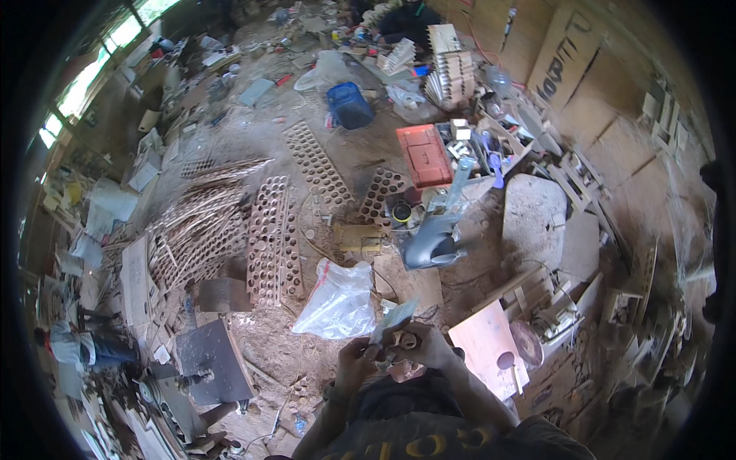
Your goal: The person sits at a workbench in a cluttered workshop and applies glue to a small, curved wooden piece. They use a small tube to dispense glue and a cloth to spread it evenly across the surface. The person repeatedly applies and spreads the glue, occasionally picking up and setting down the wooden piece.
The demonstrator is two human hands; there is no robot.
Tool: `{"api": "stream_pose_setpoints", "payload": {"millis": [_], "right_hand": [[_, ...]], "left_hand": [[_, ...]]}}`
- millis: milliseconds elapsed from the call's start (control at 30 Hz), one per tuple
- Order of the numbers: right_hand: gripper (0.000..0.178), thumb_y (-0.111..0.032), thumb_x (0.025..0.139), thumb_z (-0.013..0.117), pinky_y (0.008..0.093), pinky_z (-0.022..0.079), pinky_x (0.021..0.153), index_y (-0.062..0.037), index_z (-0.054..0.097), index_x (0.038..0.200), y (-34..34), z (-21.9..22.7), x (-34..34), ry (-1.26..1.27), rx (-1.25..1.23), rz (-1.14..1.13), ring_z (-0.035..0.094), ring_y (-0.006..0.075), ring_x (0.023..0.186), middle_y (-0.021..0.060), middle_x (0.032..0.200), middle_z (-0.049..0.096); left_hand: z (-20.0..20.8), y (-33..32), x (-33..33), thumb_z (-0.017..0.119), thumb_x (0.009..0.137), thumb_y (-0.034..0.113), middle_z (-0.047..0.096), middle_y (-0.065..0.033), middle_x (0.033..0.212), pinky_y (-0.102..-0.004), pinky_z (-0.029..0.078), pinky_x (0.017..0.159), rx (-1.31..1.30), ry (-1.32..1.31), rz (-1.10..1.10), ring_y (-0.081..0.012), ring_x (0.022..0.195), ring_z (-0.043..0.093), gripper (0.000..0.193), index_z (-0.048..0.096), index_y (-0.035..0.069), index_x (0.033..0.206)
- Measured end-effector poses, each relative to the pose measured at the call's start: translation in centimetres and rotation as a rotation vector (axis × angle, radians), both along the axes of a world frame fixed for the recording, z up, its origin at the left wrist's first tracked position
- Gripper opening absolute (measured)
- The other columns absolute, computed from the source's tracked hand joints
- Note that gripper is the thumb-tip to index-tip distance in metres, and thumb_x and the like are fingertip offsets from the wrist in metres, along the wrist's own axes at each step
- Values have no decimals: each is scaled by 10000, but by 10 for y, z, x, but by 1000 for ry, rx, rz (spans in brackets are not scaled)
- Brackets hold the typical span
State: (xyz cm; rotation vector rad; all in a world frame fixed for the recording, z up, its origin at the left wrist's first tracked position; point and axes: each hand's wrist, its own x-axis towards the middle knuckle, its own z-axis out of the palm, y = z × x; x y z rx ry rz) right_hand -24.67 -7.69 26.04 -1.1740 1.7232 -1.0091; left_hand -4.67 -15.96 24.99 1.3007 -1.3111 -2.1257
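Observation:
My two hands are close together in front of my body, at the lower middle of the head view. My left hand (356,362) is closed by the lower end of a pale green, flat sheet (396,316), which sticks up and away from me. In the closed fingers of my right hand (431,349) is a small round wooden piece (407,339), brown and ring-like. The fingertips of both hands nearly meet around these things, and the exact grip is partly hidden. Just beyond my left hand, a clear plastic bag (335,300) lies on the dusty floor.
Boards with rows of round holes (268,238) lie ahead and to the left. A grey curved machine part (432,241) and a red case (424,156) stand ahead. A light wooden board (488,346) is at my right, a dark panel (212,360) at my left. Another person (73,345) is far left.

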Motion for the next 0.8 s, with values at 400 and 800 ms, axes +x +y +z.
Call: {"api": "stream_pose_setpoints", "payload": {"millis": [400,800], "right_hand": [[438,-338,757,827,392,531,775,-56,684,1060,74,-20,-31,75,-36,-199,685,301,872,133,948,702],[366,-267,741,819,400,520,798,-33,684,987,185,-21,-41,-4,-185,-434,672,317,894,144,934,699]], "left_hand": [[-37,16,-75,545,852,-23,610,-56,691,-266,462,592,-34,35,-190,-106,622,562,53,574,3,817],[-28,96,-107,608,918,26,681,-90,841,-270,522,677,-56,70,-360,-144,733,661,50,610,-14,948]]}}
